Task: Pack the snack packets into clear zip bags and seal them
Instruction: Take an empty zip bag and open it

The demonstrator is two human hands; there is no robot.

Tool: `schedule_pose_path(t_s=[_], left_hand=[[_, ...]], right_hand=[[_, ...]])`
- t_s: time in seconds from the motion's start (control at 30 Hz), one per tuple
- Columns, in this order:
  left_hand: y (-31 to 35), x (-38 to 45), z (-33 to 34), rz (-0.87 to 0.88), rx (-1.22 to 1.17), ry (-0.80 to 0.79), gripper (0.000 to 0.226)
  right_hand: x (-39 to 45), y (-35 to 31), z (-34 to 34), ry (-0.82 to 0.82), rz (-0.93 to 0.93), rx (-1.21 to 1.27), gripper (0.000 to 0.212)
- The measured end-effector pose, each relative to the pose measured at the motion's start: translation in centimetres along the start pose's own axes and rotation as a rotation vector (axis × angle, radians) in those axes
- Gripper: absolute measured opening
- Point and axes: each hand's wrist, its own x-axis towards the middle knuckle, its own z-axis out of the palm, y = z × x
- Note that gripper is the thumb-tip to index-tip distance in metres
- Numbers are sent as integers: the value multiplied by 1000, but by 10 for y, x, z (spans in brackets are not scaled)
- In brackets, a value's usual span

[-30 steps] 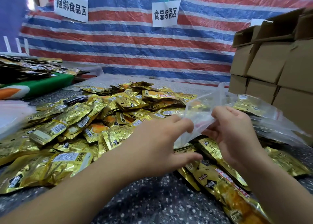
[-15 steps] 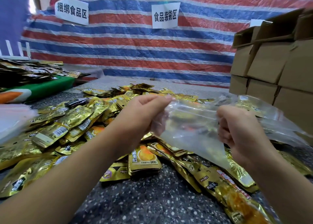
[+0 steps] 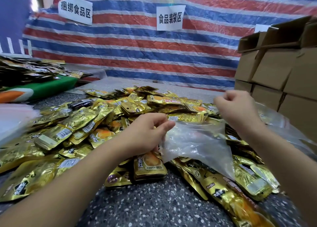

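An empty clear zip bag (image 3: 197, 144) hangs over the heap of gold snack packets (image 3: 96, 123) on the speckled table (image 3: 154, 208). My left hand (image 3: 147, 132) pinches the bag's top left corner between thumb and fingers. My right hand (image 3: 238, 106) is raised above the bag's right end, fingers curled, with nothing visible in it and clear of the bag. One gold packet (image 3: 149, 166) lies just below my left hand. Further packets reach under the bag and along the right side.
Stacked cardboard boxes (image 3: 283, 75) stand close on the right, with filled clear bags (image 3: 277, 123) in front of them. A pile of white plastic (image 3: 12, 122) lies at the left edge. Dark packets sit on a green surface (image 3: 46, 87) at the back left. A striped tarp closes the back.
My right hand has let go of the bag's right edge and risen up and back. The bag has dropped lower, held only by my left hand.
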Motion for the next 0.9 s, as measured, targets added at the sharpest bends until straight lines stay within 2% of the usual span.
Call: schedule_pose_path(t_s=[0.13, 0.23, 0.37, 0.43, 0.53, 0.6, 0.77, 0.83, 0.9], left_hand=[[-7, 0, 2, 30, 151, -25, 32], [-8, -1, 5, 58, 201, -18, 33], [-7, -1, 5, 87, 201, -15, 39], [-6, -1, 6, 97, 181, -3, 43], [-9, 0, 7, 115, 178, 29, 46], [-11, 1, 8, 122, 186, 38, 46], [-12, 1, 8, 116, 150, 46, 53], [-10, 1, 8, 91, 97, 70, 60], [-10, 1, 8, 71, 77, 106, 61]], right_hand=[[45, -25, 35, -324, -173, -310, 6], [67, -32, 71, -554, -272, -445, 34], [86, -32, 115, -709, -318, -648, 66], [90, -29, 131, -761, -335, -741, 75], [91, -17, 148, -770, -380, -779, 77], [95, -14, 149, -732, -441, -774, 71], [95, -20, 136, -654, -636, -866, 34], [90, -22, 128, -588, -636, -792, 9], [84, -23, 116, -512, -518, -561, 14]])
